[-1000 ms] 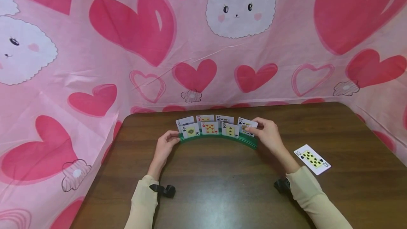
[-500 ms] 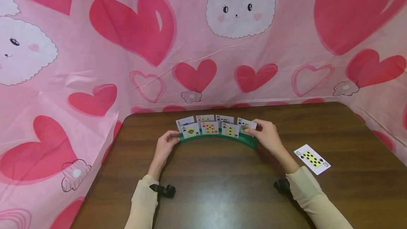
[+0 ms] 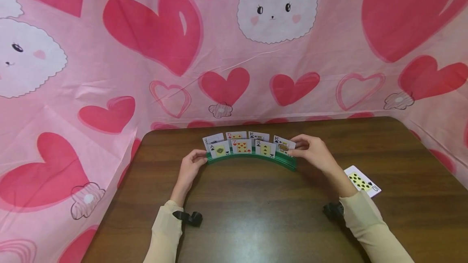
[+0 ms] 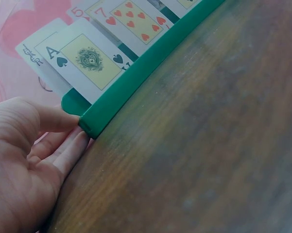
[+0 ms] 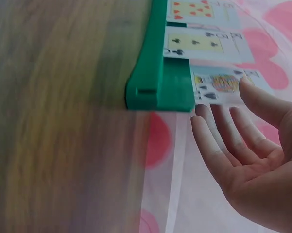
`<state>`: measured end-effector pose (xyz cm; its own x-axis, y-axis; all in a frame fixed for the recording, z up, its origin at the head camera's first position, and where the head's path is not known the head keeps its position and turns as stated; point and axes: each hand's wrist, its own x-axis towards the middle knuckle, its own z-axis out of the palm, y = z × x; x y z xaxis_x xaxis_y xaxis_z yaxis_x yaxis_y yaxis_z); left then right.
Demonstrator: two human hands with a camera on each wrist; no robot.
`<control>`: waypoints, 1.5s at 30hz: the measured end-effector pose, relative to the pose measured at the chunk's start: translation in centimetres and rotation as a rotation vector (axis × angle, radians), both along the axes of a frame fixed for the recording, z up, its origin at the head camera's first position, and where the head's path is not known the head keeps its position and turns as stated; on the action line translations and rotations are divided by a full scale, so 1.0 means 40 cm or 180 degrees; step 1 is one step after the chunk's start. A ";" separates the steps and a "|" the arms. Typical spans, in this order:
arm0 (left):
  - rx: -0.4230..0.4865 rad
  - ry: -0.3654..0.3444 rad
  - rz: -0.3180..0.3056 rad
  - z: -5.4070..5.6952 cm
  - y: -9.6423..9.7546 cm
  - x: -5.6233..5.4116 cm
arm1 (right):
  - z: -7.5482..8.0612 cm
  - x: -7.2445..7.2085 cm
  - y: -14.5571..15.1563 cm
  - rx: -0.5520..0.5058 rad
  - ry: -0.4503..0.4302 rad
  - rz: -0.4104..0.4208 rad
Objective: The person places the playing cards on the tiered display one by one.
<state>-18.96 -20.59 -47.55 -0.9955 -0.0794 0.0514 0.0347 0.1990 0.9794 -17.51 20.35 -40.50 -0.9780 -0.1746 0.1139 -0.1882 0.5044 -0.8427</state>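
A curved green card holder (image 3: pixel 287 162) stands on the table with playing cards upright in two rows. In front are an ace of spades (image 4: pixel 90 60), a seven of hearts (image 3: pixel 241 146) and a three of clubs (image 5: pixel 194 43). Behind them stand a joker (image 3: pixel 213 138), a five (image 3: pixel 235 135) and two kings. My left hand (image 3: pixel 191 166) pinches the holder's left end between thumb and fingers. Beside the rightmost card, a king of spades (image 5: pixel 218 83), my right hand (image 3: pixel 317 153) has its thumb and fingers spread apart, gripping nothing.
A ten of spades (image 3: pixel 360 180) lies face up on the brown wooden table (image 3: pixel 241 214), partly covered by my right forearm. Pink cloth (image 3: pixel 219 52) with hearts and rabbit faces hangs behind the table and at its sides.
My right hand has let go of the king of spades and drawn back slightly to the right, its fingers parting. The king stays in the holder. My left hand has not moved.
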 end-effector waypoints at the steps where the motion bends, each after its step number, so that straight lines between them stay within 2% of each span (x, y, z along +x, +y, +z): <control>1: 0.0000 0.0002 0.0000 0.000 0.000 0.000 | 0.002 0.001 0.005 -0.0013 -0.0004 0.0004; 11: 0.0069 -0.0051 -0.0024 0.007 -0.002 0.000 | 0.026 0.016 0.072 -0.0117 -0.0021 0.0104; 19: 0.0042 0.0020 -0.0136 0.082 0.018 0.045 | 0.032 0.023 0.147 -0.0416 -0.0062 0.0001; 22: 0.0056 0.0013 -0.0147 0.075 0.017 0.041 | 0.032 0.027 0.173 -0.0388 -0.0058 -0.0100; 28: 0.0077 -0.0023 -0.0082 0.014 0.003 0.004 | 0.027 0.040 0.213 -0.0281 0.0008 -0.0173; 30: 0.0071 -0.0001 -0.0066 0.005 -0.001 -0.002 | 0.022 0.047 0.226 -0.0207 0.0013 -0.0180; 39: 0.0010 0.0013 0.0010 0.004 -0.003 -0.001 | -0.009 0.087 0.308 -0.0191 -0.0215 -0.0361; 42: -0.0028 -0.0029 0.0025 0.002 -0.003 -0.002 | -0.013 0.097 0.333 -0.0201 -0.0266 -0.0340; 45: -0.0018 -0.0041 0.0011 0.001 -0.002 -0.003 | -0.016 0.104 0.354 -0.0017 -0.0325 -0.0282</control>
